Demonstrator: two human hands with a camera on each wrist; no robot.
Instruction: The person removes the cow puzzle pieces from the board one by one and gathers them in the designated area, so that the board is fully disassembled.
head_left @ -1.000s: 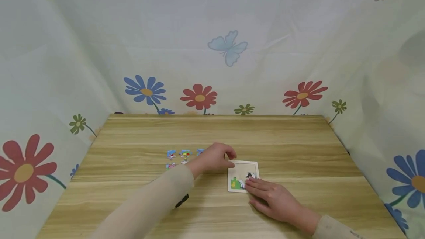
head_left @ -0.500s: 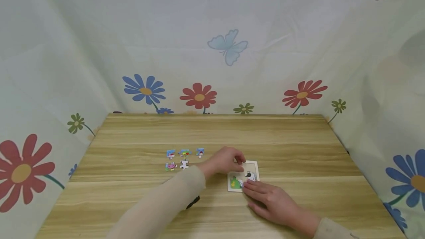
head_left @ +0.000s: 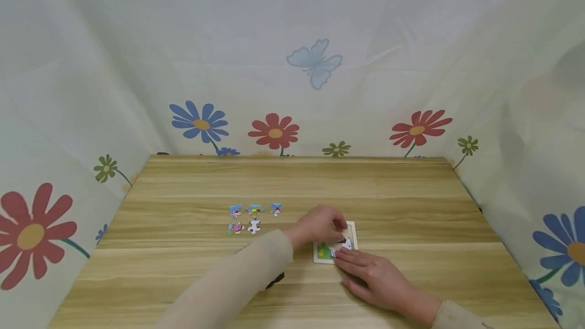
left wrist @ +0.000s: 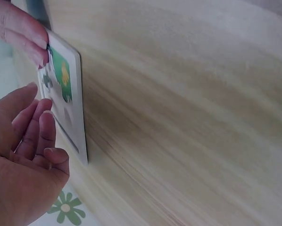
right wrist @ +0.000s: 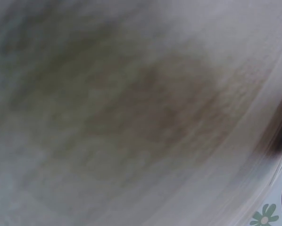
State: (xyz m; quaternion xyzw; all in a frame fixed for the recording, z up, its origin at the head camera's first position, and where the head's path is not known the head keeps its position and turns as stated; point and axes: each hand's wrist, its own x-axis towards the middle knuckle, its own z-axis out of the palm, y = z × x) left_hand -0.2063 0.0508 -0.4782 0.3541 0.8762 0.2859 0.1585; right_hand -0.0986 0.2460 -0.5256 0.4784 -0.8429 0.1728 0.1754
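Nearest the front edge of the tabletop (head_left: pixel 411 202), the right hand (head_left: pixel 372 278) lies flat with fingers straight, their tips pressing on the near right part of the puzzle board (head_left: pixel 323 258), which sits right of the tabletop's middle. A green piece and a black-and-white piece already lie in the board. Just beyond, the left hand (head_left: pixel 320 225) hovers over the board's far half with fingers curled and thumb drawn in — it looks to be pinching a small piece, but the piece itself is hidden, so I cannot tell for sure. Farther left, well apart from the board, five loose puzzle pieces (head_left: pixel 253 217) lie in two short rows.

The likely trouble: a piece set down slightly turned would ride on the frame's lip instead of seating, and pushing it could shove the light board sideways — unless the right hand holds it firm.
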